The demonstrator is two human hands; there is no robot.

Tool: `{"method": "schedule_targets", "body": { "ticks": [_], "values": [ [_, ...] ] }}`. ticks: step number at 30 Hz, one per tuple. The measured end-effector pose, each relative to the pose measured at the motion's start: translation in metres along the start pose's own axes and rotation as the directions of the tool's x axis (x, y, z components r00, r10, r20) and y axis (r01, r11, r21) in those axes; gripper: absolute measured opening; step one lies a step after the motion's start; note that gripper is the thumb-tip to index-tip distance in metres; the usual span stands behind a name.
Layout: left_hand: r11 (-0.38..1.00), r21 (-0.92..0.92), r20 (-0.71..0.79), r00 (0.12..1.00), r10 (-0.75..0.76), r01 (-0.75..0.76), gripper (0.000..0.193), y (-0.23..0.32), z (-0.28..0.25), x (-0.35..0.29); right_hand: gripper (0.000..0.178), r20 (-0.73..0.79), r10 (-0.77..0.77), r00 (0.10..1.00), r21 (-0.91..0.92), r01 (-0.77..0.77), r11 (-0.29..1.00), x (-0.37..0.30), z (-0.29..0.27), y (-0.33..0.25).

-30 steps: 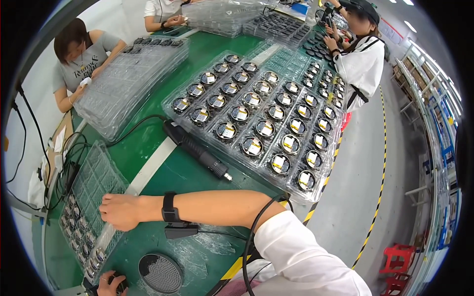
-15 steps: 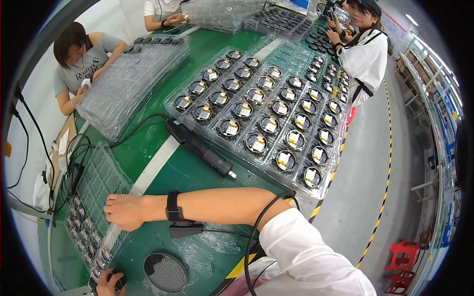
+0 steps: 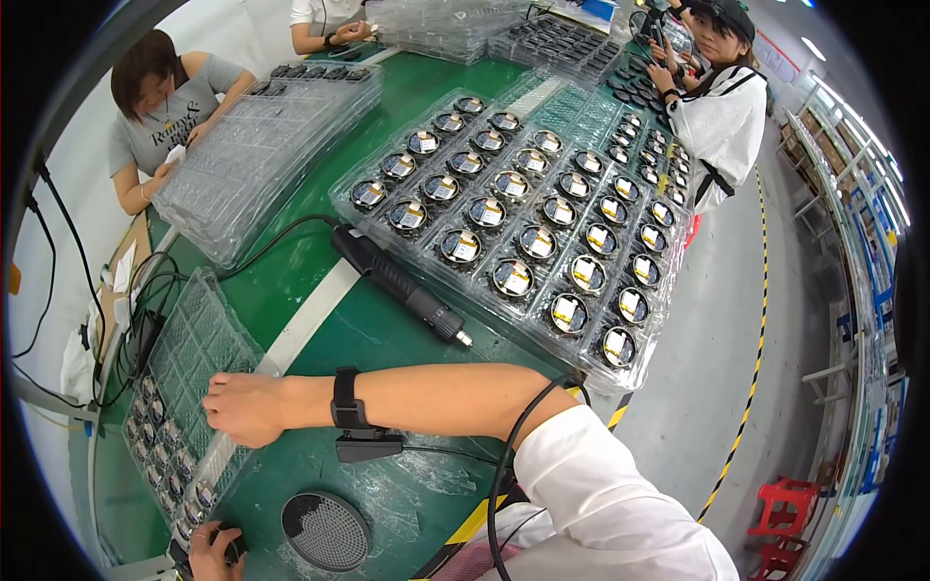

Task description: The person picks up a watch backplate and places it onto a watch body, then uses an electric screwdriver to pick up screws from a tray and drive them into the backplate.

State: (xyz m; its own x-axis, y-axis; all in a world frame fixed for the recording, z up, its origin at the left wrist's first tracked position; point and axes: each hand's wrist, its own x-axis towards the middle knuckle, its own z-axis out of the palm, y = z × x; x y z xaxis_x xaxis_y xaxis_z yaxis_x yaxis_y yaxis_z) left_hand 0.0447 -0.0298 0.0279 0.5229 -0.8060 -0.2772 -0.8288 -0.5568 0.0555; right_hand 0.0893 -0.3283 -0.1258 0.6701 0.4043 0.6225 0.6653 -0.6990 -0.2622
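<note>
My right hand point(image 3: 242, 409) reaches across to the left, its fingers curled down over a clear plastic tray point(image 3: 201, 324). Whatever those fingers grip is hidden beneath them. Round electronic modules point(image 3: 174, 460) fill the near part of that tray; the compartments toward the far end look vacant. At the lower left, beside the tray's near end, my left hand point(image 3: 207, 556) is closed around a round black part point(image 3: 233, 548), mostly covered by the fingers. A black strap point(image 3: 346, 397) with a small black box circles my right wrist.
A black electric screwdriver point(image 3: 412, 295) lies beyond my right arm, next to a large tray of round modules point(image 3: 499, 211). Near me is a round grey perforated disc point(image 3: 326, 532). Stacked clear trays point(image 3: 262, 165) stand far left. Co-workers sit across the table and stand at right.
The whole view has shifted slightly. My left hand has moved a little upward with its fingers around the black part. The right hand stays over the tray.
</note>
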Motion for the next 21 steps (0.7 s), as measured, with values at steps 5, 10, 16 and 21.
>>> {"method": "schedule_targets", "body": {
  "ticks": [5,10,16,21],
  "values": [
    [0.998,-0.056,-0.012,1.000,0.017,-0.018,0.041,-0.002,0.001,-0.003,0.025,-0.032,-0.007,0.999,-0.002,0.007,1.000,0.000,0.005,0.002],
    [0.984,-0.140,0.074,0.993,-0.096,0.106,0.040,0.002,-0.003,-0.002,0.025,-0.026,-0.016,1.000,0.019,0.016,1.000,-0.002,0.005,0.002],
    [1.000,-0.017,-0.023,1.000,0.019,-0.019,0.040,0.004,0.004,-0.003,0.026,-0.030,-0.020,0.999,0.026,0.021,0.999,0.000,0.007,0.003],
    [0.999,-0.026,-0.024,1.000,-0.020,0.020,0.042,0.001,0.006,-0.001,0.029,-0.013,-0.012,1.000,0.013,0.012,1.000,-0.002,0.013,0.008]
  ]
}}
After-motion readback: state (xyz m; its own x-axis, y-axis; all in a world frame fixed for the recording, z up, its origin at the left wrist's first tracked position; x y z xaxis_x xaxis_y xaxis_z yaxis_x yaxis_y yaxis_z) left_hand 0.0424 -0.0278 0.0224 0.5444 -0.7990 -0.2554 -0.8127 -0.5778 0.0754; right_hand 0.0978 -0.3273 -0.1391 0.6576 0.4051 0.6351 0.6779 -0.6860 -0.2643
